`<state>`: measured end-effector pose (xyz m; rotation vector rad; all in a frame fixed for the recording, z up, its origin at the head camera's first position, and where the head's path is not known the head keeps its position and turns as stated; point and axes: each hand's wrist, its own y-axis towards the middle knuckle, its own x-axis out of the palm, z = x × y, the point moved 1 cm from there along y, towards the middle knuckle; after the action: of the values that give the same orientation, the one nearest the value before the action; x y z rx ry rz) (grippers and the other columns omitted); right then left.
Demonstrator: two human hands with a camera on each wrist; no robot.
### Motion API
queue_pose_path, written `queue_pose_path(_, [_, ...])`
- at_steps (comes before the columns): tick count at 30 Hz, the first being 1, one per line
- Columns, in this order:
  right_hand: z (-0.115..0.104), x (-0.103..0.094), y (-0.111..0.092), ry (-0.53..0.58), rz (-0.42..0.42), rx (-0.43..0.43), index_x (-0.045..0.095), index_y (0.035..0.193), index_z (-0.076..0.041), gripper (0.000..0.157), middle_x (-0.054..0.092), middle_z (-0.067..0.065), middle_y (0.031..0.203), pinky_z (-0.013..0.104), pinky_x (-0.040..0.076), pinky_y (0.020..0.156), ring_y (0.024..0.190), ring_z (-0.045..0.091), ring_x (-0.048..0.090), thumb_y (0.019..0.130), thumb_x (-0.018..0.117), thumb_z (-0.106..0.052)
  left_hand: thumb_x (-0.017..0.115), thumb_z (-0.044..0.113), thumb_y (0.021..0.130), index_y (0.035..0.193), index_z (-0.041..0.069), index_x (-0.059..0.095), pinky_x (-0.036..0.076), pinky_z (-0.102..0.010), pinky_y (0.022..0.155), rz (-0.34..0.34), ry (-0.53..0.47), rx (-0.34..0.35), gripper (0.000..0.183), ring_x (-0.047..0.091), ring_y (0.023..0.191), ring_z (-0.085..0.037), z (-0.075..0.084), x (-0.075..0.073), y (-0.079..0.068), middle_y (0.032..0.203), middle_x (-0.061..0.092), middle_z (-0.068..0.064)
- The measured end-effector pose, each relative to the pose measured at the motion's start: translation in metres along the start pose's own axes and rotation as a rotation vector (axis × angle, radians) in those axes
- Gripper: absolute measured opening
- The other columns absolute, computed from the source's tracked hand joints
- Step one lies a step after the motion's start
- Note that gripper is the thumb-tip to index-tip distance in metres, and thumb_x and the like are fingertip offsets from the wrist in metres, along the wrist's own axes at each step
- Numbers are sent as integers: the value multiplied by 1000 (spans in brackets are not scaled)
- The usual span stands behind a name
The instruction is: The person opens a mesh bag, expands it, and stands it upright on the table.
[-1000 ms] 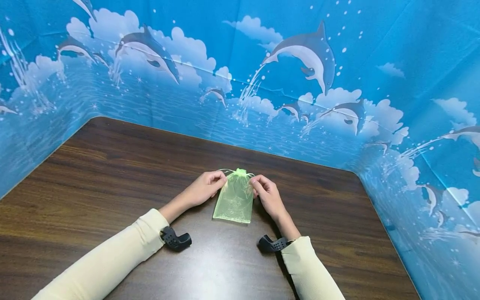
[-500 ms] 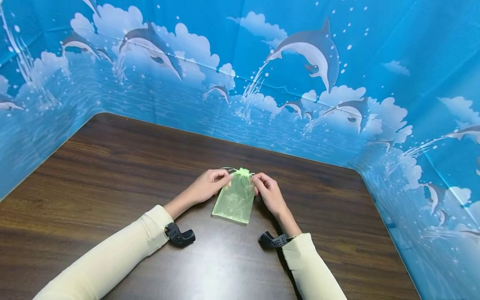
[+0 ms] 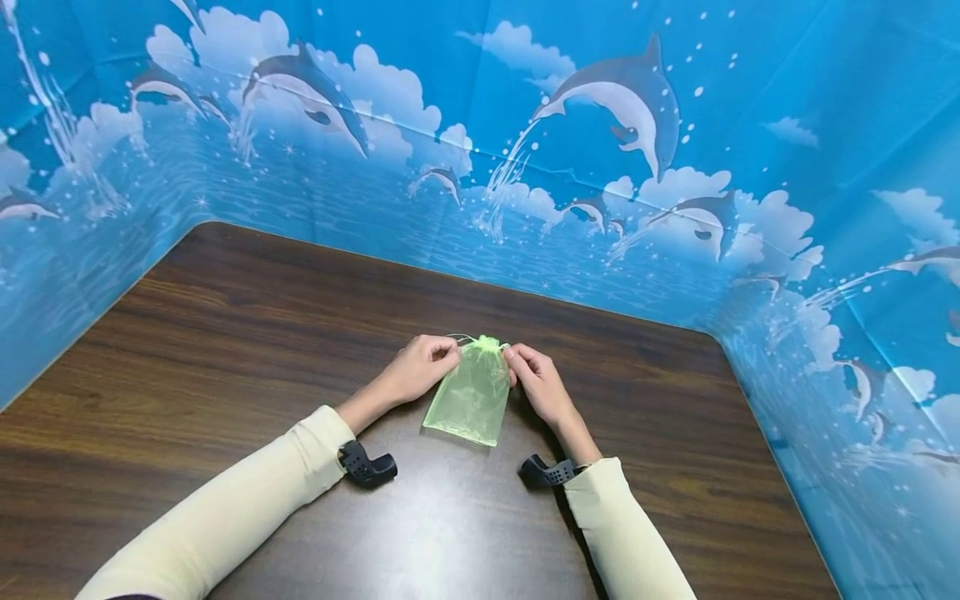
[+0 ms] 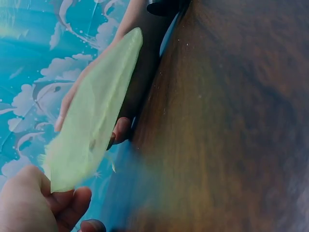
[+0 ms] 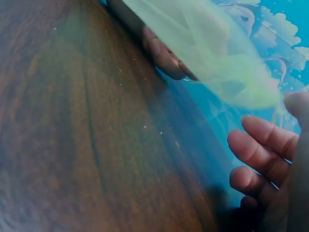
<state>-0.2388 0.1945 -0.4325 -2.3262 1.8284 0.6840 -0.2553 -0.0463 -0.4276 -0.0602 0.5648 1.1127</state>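
Note:
A sheer light-green drawstring pouch (image 3: 471, 396) hangs between both hands, its gathered neck at the top and its flat bottom toward the person. My left hand (image 3: 422, 367) pinches the pouch's upper left side between thumb and fingers. On the other side, my right hand (image 3: 542, 385) pinches it by the upper right edge near the gathered neck. The left wrist view shows the pouch (image 4: 94, 116) tilted above the tabletop, with the left thumb and fingers at its lower corner. In the right wrist view, the right thumb (image 5: 295, 104) meets the pouch's ruffled end.
The dark wood-grain table (image 3: 247, 333) spreads under both arms, with a bright light reflection near the front. A blue dolphin-print curtain (image 3: 360, 192) borders its back and sides. Black wrist-worn mounts (image 3: 367, 467) sit at both cuffs.
The left hand has shifted slightly right, overlapping the pouch's upper left side more. The pouch's bottom has swung slightly left. The right hand keeps its hold, and the view has shifted a little.

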Motion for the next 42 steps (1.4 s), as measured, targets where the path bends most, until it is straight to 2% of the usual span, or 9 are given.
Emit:
queue_pose_path(4, [-1,-3,0,-18,-10,-5,62,91,4,34,54,31,76,31,45,68,72,39,53,113,44,-15,52,14,103,75,18,62,36,-26,60,16,31,7,31,41,56,-8,-1,4,3,64,51,6])
queue_pose_path(11, [-29,-5,-5,-66,-22,27,69,104,3,19,57,11,74,24,45,60,66,31,53,107,57,-12,55,23,104,76,22,64,38,-30,60,4,125,-23,29,46,58,-10,-2,5,6,65,53,7])
queue_pose_path(16, [-33,-7,0,-74,-22,3,68,106,2,17,59,20,78,25,46,59,67,33,53,107,57,-12,56,34,108,94,17,67,46,-29,69,19,153,-58,24,55,68,-10,0,1,12,82,66,3])
queue_pose_path(19, [-23,-9,7,-91,-6,2,69,107,0,18,60,22,79,23,45,59,68,35,54,108,58,-13,58,35,108,104,14,65,48,-30,72,30,150,-67,22,58,72,-10,4,-2,16,92,70,-1])
queue_pose_path(23, [-7,-11,14,-110,-1,-8,69,110,1,18,58,13,76,24,45,58,65,29,53,108,57,-13,58,34,108,109,15,63,47,-30,69,35,137,-62,20,58,71,-11,6,-4,18,95,71,-2])
queue_pose_path(28, [-2,-10,13,-127,-6,-34,70,110,-4,18,56,2,73,25,44,58,62,16,51,108,58,-17,59,31,108,106,18,67,44,-28,64,40,147,-30,16,53,64,-10,6,-3,15,91,71,1])
queue_pose_path(36, [0,-4,4,-161,12,-39,72,108,-12,18,59,4,73,26,45,57,61,13,53,108,60,-25,64,24,103,94,20,67,37,-25,55,38,116,-43,11,44,55,-8,3,2,5,79,66,5])
queue_pose_path(42, [0,-1,2,-190,21,-45,71,105,-11,18,58,3,73,26,45,57,61,13,52,108,60,-25,65,17,100,89,18,64,38,-24,56,58,94,-45,11,45,58,-10,3,3,2,78,63,2])
